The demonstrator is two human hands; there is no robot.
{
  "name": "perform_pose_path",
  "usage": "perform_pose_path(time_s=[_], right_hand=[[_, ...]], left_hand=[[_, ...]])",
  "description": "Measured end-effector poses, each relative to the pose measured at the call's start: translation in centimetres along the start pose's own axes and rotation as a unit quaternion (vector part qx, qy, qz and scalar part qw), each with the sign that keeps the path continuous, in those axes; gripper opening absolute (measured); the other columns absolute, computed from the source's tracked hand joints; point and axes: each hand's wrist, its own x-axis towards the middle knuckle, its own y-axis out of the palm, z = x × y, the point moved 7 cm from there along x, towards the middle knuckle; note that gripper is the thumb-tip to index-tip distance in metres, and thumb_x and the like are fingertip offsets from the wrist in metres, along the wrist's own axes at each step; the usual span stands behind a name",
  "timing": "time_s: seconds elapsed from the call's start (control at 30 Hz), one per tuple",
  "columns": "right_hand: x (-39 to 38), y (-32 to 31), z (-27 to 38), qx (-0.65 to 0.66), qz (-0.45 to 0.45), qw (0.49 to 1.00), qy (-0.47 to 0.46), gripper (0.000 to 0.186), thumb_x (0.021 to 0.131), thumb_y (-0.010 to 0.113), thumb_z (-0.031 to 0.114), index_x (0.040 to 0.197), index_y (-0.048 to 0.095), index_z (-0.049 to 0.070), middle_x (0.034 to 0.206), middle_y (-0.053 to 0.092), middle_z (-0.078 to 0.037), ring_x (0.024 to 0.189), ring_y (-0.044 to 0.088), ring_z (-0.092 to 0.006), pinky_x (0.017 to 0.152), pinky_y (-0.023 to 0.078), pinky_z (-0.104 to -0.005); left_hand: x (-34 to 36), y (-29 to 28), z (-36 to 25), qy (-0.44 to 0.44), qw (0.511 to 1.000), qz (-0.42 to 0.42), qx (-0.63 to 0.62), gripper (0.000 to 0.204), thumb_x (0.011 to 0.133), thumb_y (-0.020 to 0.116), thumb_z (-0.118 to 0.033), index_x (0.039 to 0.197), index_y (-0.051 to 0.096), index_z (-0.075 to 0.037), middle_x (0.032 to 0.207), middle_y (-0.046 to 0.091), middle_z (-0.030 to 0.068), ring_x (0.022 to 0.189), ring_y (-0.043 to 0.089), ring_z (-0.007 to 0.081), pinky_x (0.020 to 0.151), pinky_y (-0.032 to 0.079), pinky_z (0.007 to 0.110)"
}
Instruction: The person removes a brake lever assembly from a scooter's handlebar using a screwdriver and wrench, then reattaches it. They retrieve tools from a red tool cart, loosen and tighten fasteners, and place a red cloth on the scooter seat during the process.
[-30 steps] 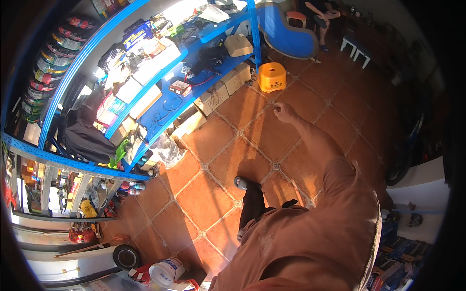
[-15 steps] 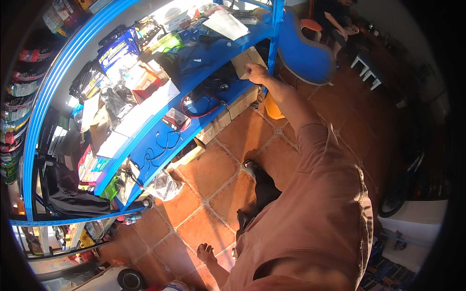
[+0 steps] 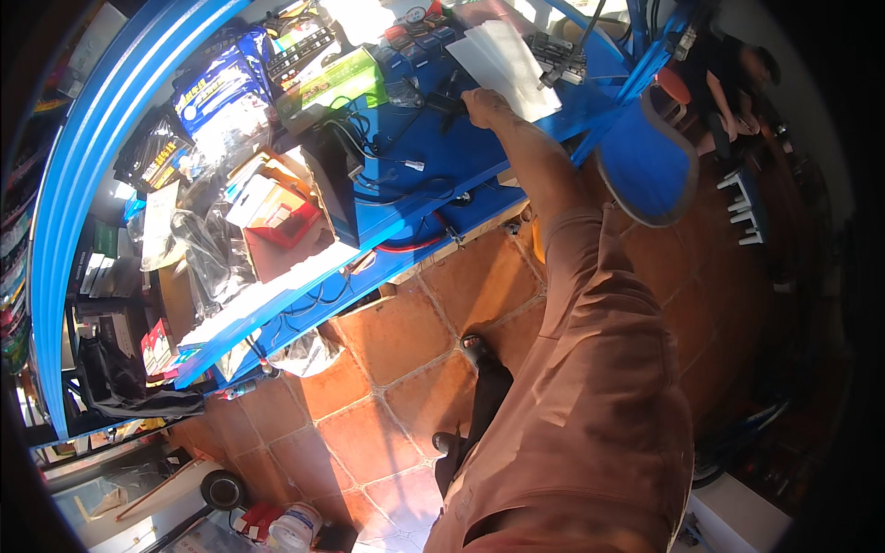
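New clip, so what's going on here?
A person in a plain brown shirt holds the right hand out over a cluttered, blue-painted shelf. It is at a small black object, close to flat white sheets; whether it grips the object is unclear. A lime-green package lies further left. The left hand is out of view.

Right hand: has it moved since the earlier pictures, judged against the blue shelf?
Yes: the right hand has gone from over the tiled floor to over the upper blue shelf, beside the white sheets.
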Motion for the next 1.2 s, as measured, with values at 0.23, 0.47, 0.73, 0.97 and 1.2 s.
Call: perform_pose_path(time_s=[0.23, 0.47, 0.73, 0.97, 1.2], right_hand=[[0.3, -7.8, 5.9, 0.097, -0.02, 0.983, -0.155, 0.02, 0.082, 0.061, 0.011, 0.101, 0.058, 0.004, 0.095, 0.065, -0.018, 0.096, 0.062, -0.0366, 0.083, 0.048, -0.046], [-3.9, -13.2, 13.7, 0.162, 0.022, 0.958, -0.235, 0.034, 0.082, 0.069, 0.021, 0.108, 0.059, 0.002, 0.094, 0.066, -0.017, 0.093, 0.064, -0.0301, 0.08, 0.048, -0.0402], [-16.6, -17.3, 23.0, 0.344, -0.071, 0.896, -0.273, 0.026, 0.087, 0.066, 0.021, 0.106, 0.062, 0.004, 0.088, 0.067, -0.011, 0.08, 0.061, -0.0176, 0.073, 0.048, -0.0314], [-39.6, -27.8, 31.1, 0.349, -0.167, 0.866, -0.318, 0.021, 0.087, 0.063, 0.022, 0.097, 0.066, 0.004, 0.071, 0.065, -0.01, 0.064, 0.062, -0.017, 0.059, 0.047, -0.0301], [-62.4, -23.6, 49.6, 0.388, 0.073, 0.713, -0.58, 0.024, 0.081, 0.068, 0.009, 0.103, 0.062, 0.003, 0.085, 0.067, -0.012, 0.073, 0.064, -0.0228, 0.066, 0.05, -0.0328]], left_hand=[[-1.7, 0.2, -0.6, 0.025, 0.999, -0.022, -0.023, 0.027, 0.086, 0.057, -0.019, 0.106, 0.053, 0.0, 0.094, 0.061, 0.0152, 0.069, 0.06, 0.0251, 0.053, 0.05, 0.036], [-1.4, 1.1, -4.5, 0.081, 0.995, 0.029, -0.049, 0.03, 0.088, 0.059, -0.025, 0.105, 0.053, -0.002, 0.09, 0.061, 0.0137, 0.068, 0.061, 0.0263, 0.05, 0.048, 0.034], [-0.8, -1.8, -4.5, 0.17, 0.979, 0.043, -0.104, 0.021, 0.089, 0.058, -0.019, 0.104, 0.057, -0.005, 0.089, 0.062, 0.008, 0.066, 0.059, 0.0171, 0.052, 0.047, 0.027], [-0.9, -8.9, -0.7, 0.241, 0.959, 0.059, -0.141, 0.019, 0.089, 0.059, -0.018, 0.103, 0.057, -0.005, 0.089, 0.063, 0.0036, 0.071, 0.058, 0.0125, 0.059, 0.047, 0.025], [-12.1, -21.1, -3.0, 0.471, 0.826, 0.085, -0.299, 0.031, 0.094, 0.055, -0.015, 0.122, 0.051, -0.005, 0.109, 0.062, 0.0095, 0.086, 0.063, 0.0158, 0.073, 0.052, 0.027]])
